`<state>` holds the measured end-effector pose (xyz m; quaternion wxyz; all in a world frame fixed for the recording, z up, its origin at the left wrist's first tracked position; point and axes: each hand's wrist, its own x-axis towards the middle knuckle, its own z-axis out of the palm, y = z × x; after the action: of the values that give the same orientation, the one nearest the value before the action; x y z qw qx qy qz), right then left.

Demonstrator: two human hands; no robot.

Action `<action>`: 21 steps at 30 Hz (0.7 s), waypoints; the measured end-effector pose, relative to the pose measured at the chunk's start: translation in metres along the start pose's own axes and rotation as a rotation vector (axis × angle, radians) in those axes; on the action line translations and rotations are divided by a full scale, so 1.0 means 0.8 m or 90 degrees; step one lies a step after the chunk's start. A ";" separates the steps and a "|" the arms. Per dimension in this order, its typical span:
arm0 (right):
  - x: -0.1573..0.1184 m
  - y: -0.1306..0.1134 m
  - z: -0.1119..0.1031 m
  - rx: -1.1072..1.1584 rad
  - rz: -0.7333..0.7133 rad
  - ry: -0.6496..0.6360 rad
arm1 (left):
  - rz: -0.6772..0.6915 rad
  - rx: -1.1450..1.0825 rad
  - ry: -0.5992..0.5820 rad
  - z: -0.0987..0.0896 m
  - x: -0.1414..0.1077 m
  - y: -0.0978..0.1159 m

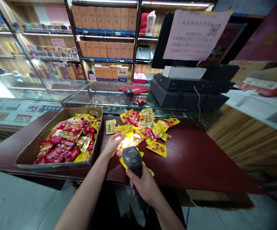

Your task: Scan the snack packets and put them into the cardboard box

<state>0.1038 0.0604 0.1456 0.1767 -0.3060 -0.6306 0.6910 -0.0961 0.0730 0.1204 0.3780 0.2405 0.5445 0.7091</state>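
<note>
My right hand is wrapped round the handle of a black handheld scanner, whose head points away from me. Bright light falls on a yellow snack packet in front of it, which my left hand pinches at its left side. Around and behind that packet lies a loose pile of yellow, red and gold packets on the dark red table. Another yellow packet lies partly under the scanner. To the left, an open cardboard box holds several red, yellow and gold packets.
The dark red table borders a glass counter behind. On that counter are a mouse on a red mat and a black monitor with a pink paper sign. Shelves of boxes stand behind. A wood-sided cabinet is at right.
</note>
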 end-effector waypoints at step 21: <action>0.014 -0.042 0.005 -0.038 -0.012 -0.004 | 0.339 0.221 0.276 -0.106 -0.090 0.162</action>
<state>0.0881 0.0693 0.1762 0.1719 -0.3033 -0.6541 0.6712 -0.1522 -0.0504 0.2244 0.0108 0.2783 0.6421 0.7142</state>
